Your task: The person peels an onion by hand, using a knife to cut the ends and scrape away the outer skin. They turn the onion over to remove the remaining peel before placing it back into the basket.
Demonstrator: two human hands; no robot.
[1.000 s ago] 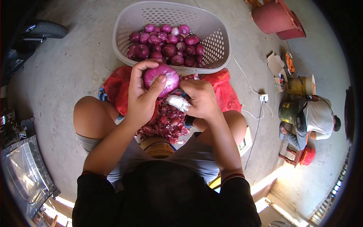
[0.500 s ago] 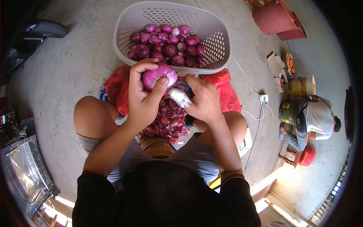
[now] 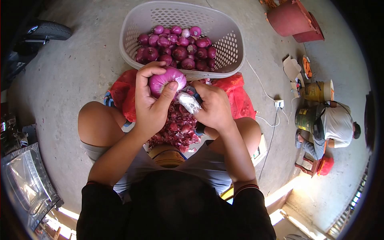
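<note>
A large red onion [image 3: 165,81] with shiny purple skin sits in my left hand [image 3: 151,96], fingers curled round its far side and thumb pressed on its near face. Close against the onion's right side is my right hand [image 3: 214,105], its fingers closed. A crinkled white, shiny wrapping [image 3: 189,103] shows at its thumb side, pointing toward the onion. Something dark and bluish shows between its fingers; I cannot tell what it is. Below both hands lies a heap of red onion skins [image 3: 176,128], partly covered by them.
A grey perforated basket [image 3: 230,70] holding several red onions [image 3: 180,52] stands just ahead. Red mesh sacking [image 3: 242,100] lies around the skins. A power strip with cords [image 3: 279,104] is on the floor at right. Farther right, a person [image 3: 336,124] sits bent beside buckets [image 3: 320,91].
Both hands have shifted very slightly left together, with the onion still in my left hand. The basket and the skins look the same.
</note>
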